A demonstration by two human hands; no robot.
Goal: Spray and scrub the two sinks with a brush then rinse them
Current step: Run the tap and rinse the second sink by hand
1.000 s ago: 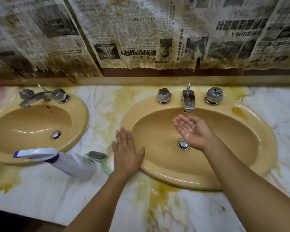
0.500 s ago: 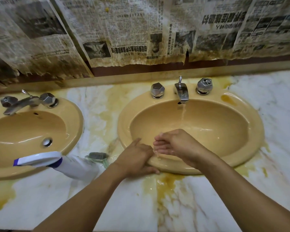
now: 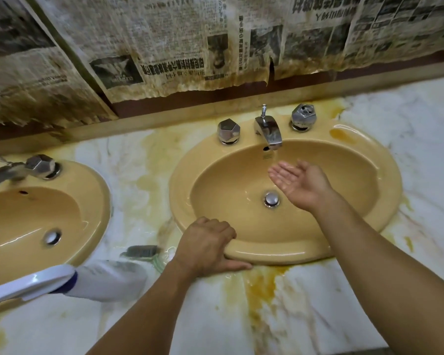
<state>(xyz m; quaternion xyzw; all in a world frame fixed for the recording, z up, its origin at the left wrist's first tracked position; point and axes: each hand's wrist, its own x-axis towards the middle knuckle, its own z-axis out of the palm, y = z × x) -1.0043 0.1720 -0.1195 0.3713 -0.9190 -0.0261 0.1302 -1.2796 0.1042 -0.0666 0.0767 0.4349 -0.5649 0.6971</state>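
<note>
Two tan sinks sit in a stained marble counter. Over the right sink (image 3: 369,160), my right hand (image 3: 300,183) is cupped palm up under water running from the chrome faucet (image 3: 269,131). My left hand (image 3: 205,244) grips that sink's front rim, fingers curled over the lip and thumb along the underside. The left sink (image 3: 92,201) is at the left edge. A white spray bottle (image 3: 69,280) with a blue-trimmed trigger lies on its side between the sinks. A green-handled brush (image 3: 141,251) lies on the counter just behind it.
Two faceted chrome knobs (image 3: 228,130) flank the right faucet, and the left sink has its own faucet (image 3: 16,170). Yellowed newspaper (image 3: 164,47) covers the wall behind. Orange stains (image 3: 262,283) run down the marble counter in front of the right sink.
My right hand left the front rim and went back up under the running water, palm up. My left hand stayed on the rim, now gripping it.
</note>
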